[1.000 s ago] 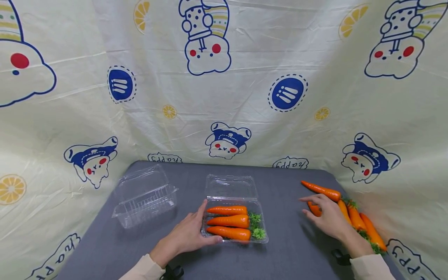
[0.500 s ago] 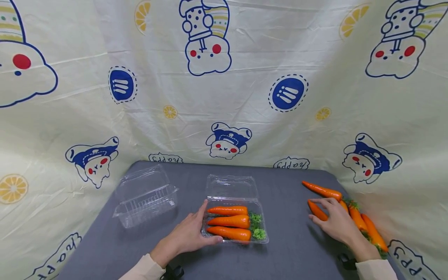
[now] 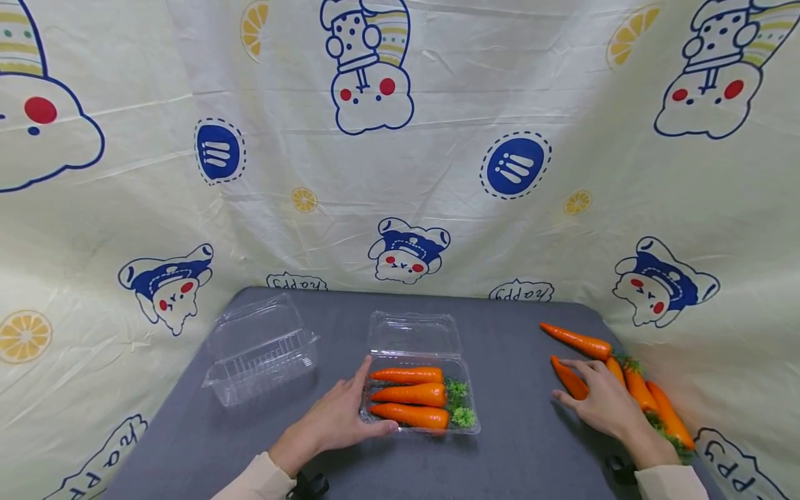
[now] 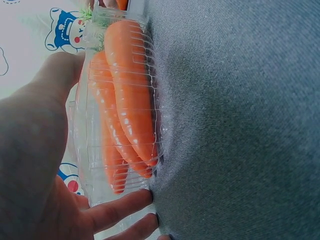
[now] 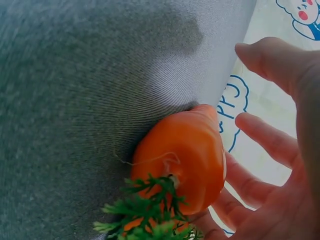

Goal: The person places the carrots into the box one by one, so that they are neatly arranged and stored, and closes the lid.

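Three carrots (image 3: 409, 394) lie side by side in a clear plastic container (image 3: 473, 403) near the middle of the grey bench (image 3: 500, 375), green tops toward the right, the lid (image 3: 414, 333) standing open behind them. The left hand (image 3: 334, 414) spans the container's left end, thumb spread from the fingers, with fingers and thumb against its sides; this matches the frame from a second ago, and the packed carrots have stayed put. What differs is the right hand (image 3: 605, 399): it has shifted outward, toward the bench's right edge, and more of the loose carrot (image 3: 567, 377) beneath it now shows. Its fingers are spread, the thumb well apart from that carrot; the right wrist view shows other fingers beside the orange body, but whether they touch it cannot be told. Further carrots (image 3: 639, 390) lie close by on the right, and another open clear box (image 3: 259, 357) sits at the left, as before. On the pale backdrop cloth (image 3: 450, 187), the lettering (image 3: 521, 290) along the bench's back edge reads "happy" upside down; blue ovals (image 3: 515, 165) carry white fork-like marks, and the right wrist view catches part of the same word.
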A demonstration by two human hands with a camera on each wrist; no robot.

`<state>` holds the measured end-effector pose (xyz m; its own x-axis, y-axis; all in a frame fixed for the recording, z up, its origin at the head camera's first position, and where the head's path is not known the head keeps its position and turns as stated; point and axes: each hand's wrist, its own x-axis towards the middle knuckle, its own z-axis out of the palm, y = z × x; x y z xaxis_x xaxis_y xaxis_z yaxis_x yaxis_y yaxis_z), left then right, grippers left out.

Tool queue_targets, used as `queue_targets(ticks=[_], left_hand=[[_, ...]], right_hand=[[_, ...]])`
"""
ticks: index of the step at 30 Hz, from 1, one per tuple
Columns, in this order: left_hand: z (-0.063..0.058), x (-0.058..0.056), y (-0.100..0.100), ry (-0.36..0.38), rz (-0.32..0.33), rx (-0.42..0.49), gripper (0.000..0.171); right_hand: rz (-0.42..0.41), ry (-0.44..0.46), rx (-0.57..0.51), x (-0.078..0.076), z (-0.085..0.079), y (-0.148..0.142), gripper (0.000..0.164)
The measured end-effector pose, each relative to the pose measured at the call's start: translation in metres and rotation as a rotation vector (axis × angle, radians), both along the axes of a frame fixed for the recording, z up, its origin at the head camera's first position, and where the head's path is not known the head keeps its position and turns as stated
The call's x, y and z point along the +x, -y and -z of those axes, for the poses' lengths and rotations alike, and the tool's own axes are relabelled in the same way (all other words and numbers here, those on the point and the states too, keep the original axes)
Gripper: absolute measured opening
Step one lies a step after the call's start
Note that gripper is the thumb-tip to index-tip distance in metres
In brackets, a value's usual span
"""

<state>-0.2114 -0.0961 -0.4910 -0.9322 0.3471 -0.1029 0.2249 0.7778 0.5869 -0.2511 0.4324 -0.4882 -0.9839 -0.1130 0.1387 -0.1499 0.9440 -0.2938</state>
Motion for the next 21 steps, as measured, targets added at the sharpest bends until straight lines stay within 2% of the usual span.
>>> queue_targets(ticks=[10, 16, 19, 21], left_hand=[[0.003, 0.001, 0.0, -0.014, 0.002, -0.005, 0.137], [0.003, 0.001, 0.0, -0.022, 0.002, -0.004, 0.136], [0.002, 0.002, 0.0, -0.025, 0.003, 0.001, 0.136], [0.002, 0.002, 0.001, -0.029, 0.004, 0.005, 0.136]], right_hand=[[-0.019, -0.012, 0.026, -0.006, 0.01, -0.004, 0.073], [-0.065, -0.068, -0.023, -0.016, 0.027, -0.019, 0.06], [-0.068, -0.062, -0.039, -0.016, 0.027, -0.018, 0.055], [-0.061, -0.036, -0.046, -0.012, 0.019, -0.013, 0.054]])
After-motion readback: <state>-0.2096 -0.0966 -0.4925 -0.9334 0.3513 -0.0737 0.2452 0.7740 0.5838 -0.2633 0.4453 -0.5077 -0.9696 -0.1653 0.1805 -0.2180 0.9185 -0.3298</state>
